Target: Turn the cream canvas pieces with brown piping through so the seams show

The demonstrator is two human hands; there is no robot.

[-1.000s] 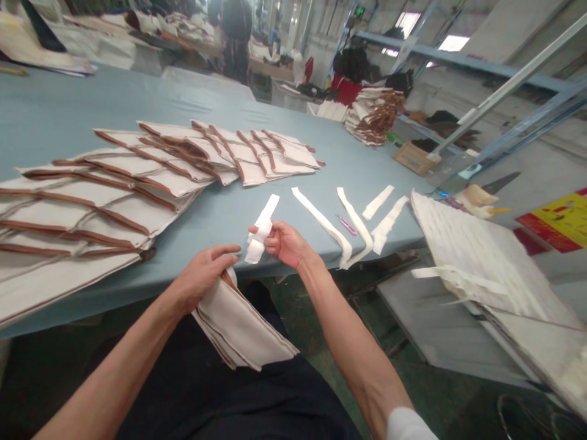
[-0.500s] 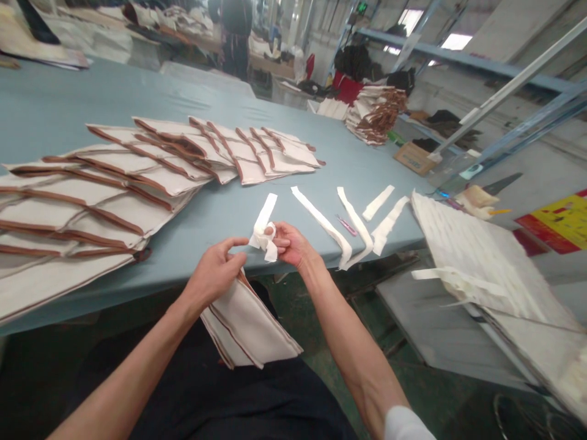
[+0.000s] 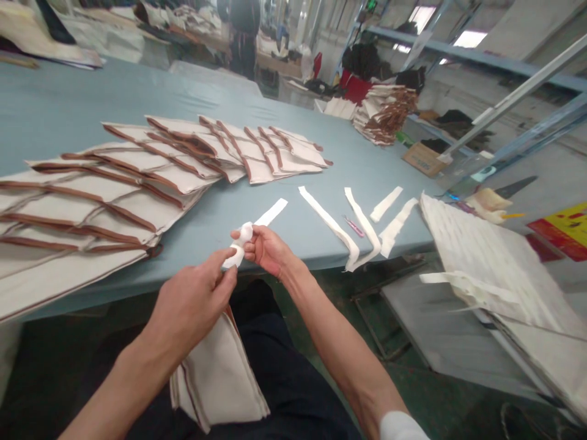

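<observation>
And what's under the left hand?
Beige cloth shows below the left hand, over dark trousers. The hand covers its upper end, so that part can't be seen.

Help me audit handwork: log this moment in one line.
left hand: pinching white strip | right hand: holding it | beige cloth: below left hand | purple tool: on table

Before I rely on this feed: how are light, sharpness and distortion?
In the head view, rectangular windows glare white; the green floor lies shadowed below the blue-green cloth-covered table; the white fabric-like strip at the left hand and right hand shows little detail; the dark-clothed person behind looks hazy; the scene tilts, edges stretched.
</observation>
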